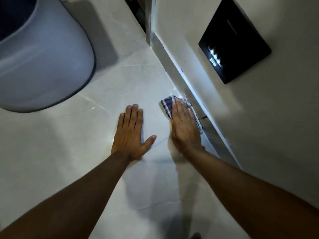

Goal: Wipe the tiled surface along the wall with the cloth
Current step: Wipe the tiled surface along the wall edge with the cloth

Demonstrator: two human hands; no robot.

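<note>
A blue cloth with white stripes [167,104] lies on the pale marble-look tiled surface [96,135], right against the foot of the wall [215,107]. My right hand [185,125] presses flat on top of the cloth, covering most of it; only its far and right edges show. My left hand [132,133] rests flat on the bare tile a little to the left, fingers together and thumb out, holding nothing.
A large white rounded fixture with a dark rim [39,54] stands at the upper left. A black glossy panel with small lit symbols [234,42] is set in the wall on the right. A shiny strip [165,54] runs along the wall's base.
</note>
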